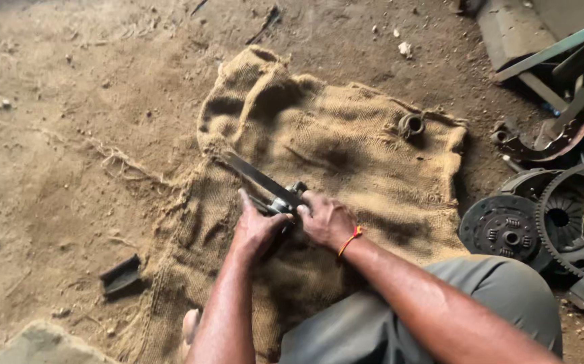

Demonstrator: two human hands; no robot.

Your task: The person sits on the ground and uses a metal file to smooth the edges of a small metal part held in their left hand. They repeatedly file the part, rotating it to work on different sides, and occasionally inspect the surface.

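- Head view — hands: the left hand [257, 229] lies with palm and thumb pressed down on the near end of a long flat grey metal bar [259, 179]; the fingers are curled over it, closed on the part. The right hand [325, 219], an orange thread at its wrist, is closed around a small dark metal fitting [290, 199] at the same end of the bar, fingers bent over it.
- Relation: the bar lies just ahead of both hands, its long axis running from the hands up and to the left, away from the person. The free far end points toward the upper left corner of the sacking. Both hands meet at the near end, almost touching each other — the left sits nearer the bar's length, the right nearer the fitting.
- Surface: a coarse brown burlap sack [366, 155] is spread on a dusty earthen floor [56, 135], rumpled at its far edge. A small round metal ring [411, 124] rests on the sack, well apart from the hands.
- Room: a round dark clutch disc [502, 227] and a toothed ring gear [571, 216] lie to the right, beside green metal framing [561, 47]. A small black block [122, 275] lies on the dirt to the left.
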